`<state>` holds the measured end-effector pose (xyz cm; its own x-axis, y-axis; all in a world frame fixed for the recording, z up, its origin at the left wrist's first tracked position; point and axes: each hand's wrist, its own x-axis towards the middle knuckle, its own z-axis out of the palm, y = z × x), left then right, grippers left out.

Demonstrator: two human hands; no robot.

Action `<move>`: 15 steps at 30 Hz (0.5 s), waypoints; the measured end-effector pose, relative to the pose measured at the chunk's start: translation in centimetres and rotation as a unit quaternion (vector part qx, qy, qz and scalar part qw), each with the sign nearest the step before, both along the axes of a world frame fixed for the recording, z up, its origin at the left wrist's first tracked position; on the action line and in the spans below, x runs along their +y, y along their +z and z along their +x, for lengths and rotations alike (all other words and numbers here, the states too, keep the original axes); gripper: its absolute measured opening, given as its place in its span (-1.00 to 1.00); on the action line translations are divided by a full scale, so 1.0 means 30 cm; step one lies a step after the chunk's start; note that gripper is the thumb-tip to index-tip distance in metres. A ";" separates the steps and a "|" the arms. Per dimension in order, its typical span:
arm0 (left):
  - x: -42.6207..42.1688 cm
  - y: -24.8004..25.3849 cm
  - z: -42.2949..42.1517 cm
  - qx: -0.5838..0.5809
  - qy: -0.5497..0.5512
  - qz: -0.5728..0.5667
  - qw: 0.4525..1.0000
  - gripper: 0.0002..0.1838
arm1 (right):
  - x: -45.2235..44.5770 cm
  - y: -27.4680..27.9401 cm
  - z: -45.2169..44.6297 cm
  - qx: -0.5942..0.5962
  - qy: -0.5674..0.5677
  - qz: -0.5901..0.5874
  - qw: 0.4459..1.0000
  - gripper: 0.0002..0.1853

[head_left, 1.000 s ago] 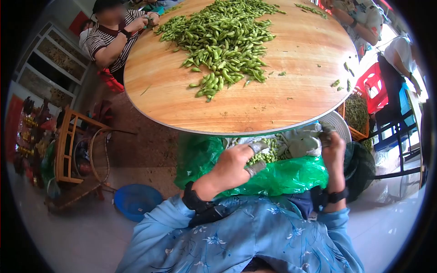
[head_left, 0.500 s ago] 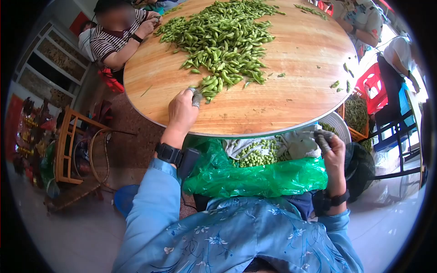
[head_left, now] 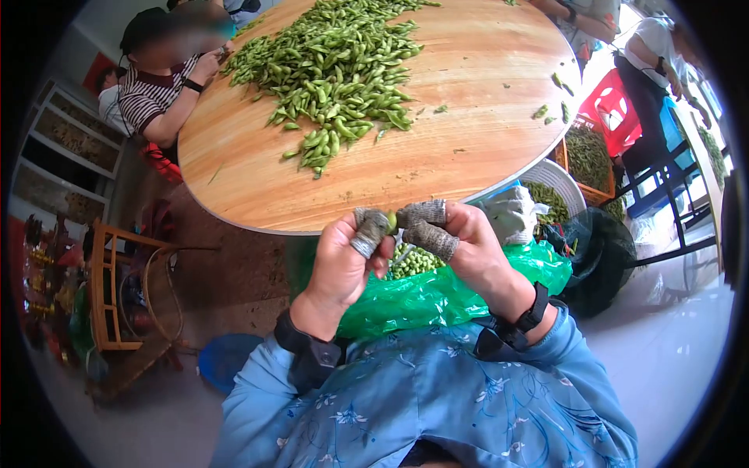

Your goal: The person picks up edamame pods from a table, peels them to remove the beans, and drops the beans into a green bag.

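Note:
Above the green plastic sheet [head_left: 460, 292] on the lap, my left hand [head_left: 337, 257] and my right hand [head_left: 480, 253] meet. Between their fingertips is a green soybean pod [head_left: 392, 221], mostly hidden by the fingers. Both hands are closed in a pinch, with grey knitted covers on some fingers and thumbs. Just below them, shelled green beans [head_left: 415, 263] lie in the plastic-lined hollow, partly covered by my hands. A large heap of soybean pods [head_left: 335, 70] spreads over the round wooden table [head_left: 437, 160] in front of me.
A whitish cloth [head_left: 511, 214] lies right of my hands, near a pale basket [head_left: 576, 195] with pods. An orange crate [head_left: 589, 160] of pods stands beyond. A person in a striped shirt [head_left: 156, 97] sits at the left; others are at the right. A blue basin [head_left: 226, 360] is low left.
My left hand has left the pod heap and come back over the lap with a pod. My right hand has moved left to meet it. The view has shifted slightly right.

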<state>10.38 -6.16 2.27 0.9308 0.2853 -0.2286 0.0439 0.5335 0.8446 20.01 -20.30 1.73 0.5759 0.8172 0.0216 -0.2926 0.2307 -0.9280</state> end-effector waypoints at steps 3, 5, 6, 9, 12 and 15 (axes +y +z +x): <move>-0.023 0.003 0.000 0.010 -0.024 0.002 1.000 -0.87 | -0.016 0.002 0.002 -0.013 0.009 0.053 0.998 -0.82; -0.023 0.004 0.002 0.020 -0.054 0.045 0.997 -0.87 | -0.026 -0.002 0.002 -0.003 0.008 0.047 0.999 -0.82; -0.023 0.006 0.002 0.022 -0.055 0.044 0.997 -0.87 | -0.030 -0.004 0.002 0.007 0.007 0.044 0.999 -0.83; -0.022 0.011 0.005 0.055 -0.073 0.075 0.993 -0.90 | -0.036 -0.004 0.003 0.018 0.011 0.036 0.999 -0.85; -0.020 0.010 0.006 0.047 -0.083 0.087 0.992 -0.91 | -0.043 -0.011 0.009 0.016 0.024 0.012 1.000 -0.87; -0.025 0.012 0.009 0.051 -0.092 0.080 0.991 -0.92 | -0.047 -0.016 0.006 0.015 0.006 0.005 1.000 -0.88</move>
